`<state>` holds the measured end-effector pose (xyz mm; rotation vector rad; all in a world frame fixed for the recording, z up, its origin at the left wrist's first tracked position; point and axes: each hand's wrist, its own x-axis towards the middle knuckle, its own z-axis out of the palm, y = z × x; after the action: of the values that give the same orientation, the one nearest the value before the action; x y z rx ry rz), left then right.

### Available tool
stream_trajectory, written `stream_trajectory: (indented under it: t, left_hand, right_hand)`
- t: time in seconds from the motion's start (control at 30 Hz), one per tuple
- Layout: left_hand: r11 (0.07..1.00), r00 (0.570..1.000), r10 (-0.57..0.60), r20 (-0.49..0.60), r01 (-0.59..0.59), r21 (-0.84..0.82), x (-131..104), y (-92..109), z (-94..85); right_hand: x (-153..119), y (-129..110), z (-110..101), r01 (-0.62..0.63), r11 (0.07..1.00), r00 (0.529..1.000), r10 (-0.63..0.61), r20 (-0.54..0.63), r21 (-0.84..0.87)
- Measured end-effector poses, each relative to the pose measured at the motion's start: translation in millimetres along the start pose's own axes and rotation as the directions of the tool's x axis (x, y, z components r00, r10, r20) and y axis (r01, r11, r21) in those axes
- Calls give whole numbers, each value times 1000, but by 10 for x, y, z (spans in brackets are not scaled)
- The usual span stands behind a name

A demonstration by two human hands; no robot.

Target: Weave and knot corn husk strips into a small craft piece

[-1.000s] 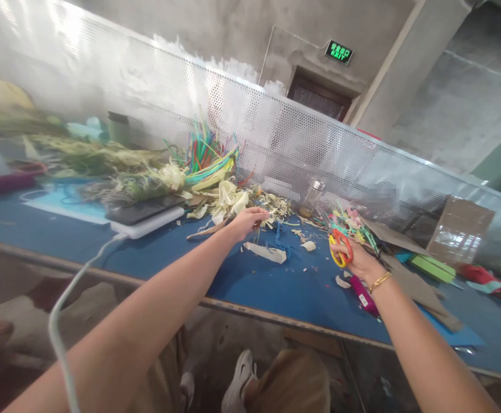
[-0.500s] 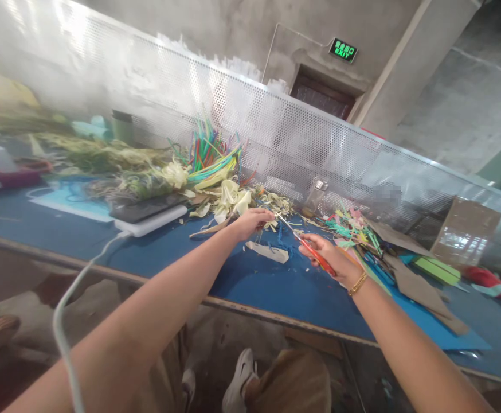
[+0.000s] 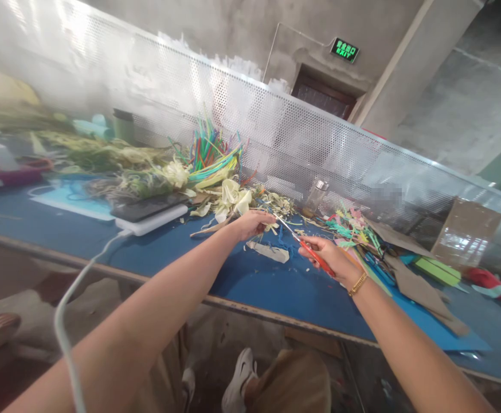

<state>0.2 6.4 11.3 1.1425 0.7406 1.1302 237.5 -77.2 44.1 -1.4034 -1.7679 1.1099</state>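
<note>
My right hand (image 3: 325,255) is closed around the red handles of a pair of scissors (image 3: 307,250). Their metal blades point up and left, and the tips reach the fingertips of my left hand (image 3: 254,222). That left hand is pinched; what it holds is too small to make out. A pale strip of husk-like material (image 3: 270,252) lies on the blue tabletop just below, beside some blue strands (image 3: 288,244). Behind my hands is a heap of cream-coloured scraps and curled pieces (image 3: 233,198).
A white power bank with a cable (image 3: 151,221) lies to the left under a dark phone-like slab. Colourful pipe cleaners (image 3: 214,152) stand at the back. A glass bottle (image 3: 317,195), brown cardboard (image 3: 425,292) and a blue sheet (image 3: 448,338) are to the right. A perforated metal screen (image 3: 271,123) borders the table.
Both hands stay almost where they were, the scissors still at the left fingertips. The blades look slightly closer together; otherwise only a tiny shift of view shows.
</note>
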Motion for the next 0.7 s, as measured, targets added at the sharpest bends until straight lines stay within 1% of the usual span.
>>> stream_trajectory:
  t: [0.23,0.33,0.43,0.6,0.7]
  left_hand:
    - [1000,999,-29,30,29,7,32,-31,-17]
    - [999,997,-37,60,39,-27,41,-48,-15]
    - [997,996,-44,71,49,-63,36,-58,-4]
    - [992,996,-59,67,66,-106,4,-29,26]
    - [992,997,-63,50,68,-107,-5,-4,21]
  right_hand:
    - [-12,42,-4,43,997,999,-45,-28,-59]
    - [-20,52,11,68,995,997,-70,-25,-70]
    - [-37,62,45,56,996,998,-59,-35,-70]
    - [-46,106,130,46,999,996,-47,-82,-20]
    - [-17,140,111,70,996,989,-63,-135,47]
